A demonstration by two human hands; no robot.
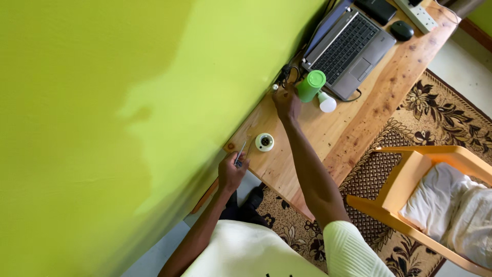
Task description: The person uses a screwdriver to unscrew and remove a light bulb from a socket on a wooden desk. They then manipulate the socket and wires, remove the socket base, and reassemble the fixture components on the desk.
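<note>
The left hand (pixel 231 172) is closed around a thin metal tool with a dark handle (pixel 240 154), near the edge of the long wooden table (pixel 359 123). Just beside it, a round white lamp socket with a dark hole (pixel 264 142) lies on the table. The right hand (pixel 287 102) reaches far along the table to the bright green wall (pixel 128 102); its fingers are bent, but I cannot tell if they hold something. Near it stand a green plastic cylinder (pixel 311 85), a white light bulb (pixel 326 102) and a grey laptop (pixel 348 48).
</note>
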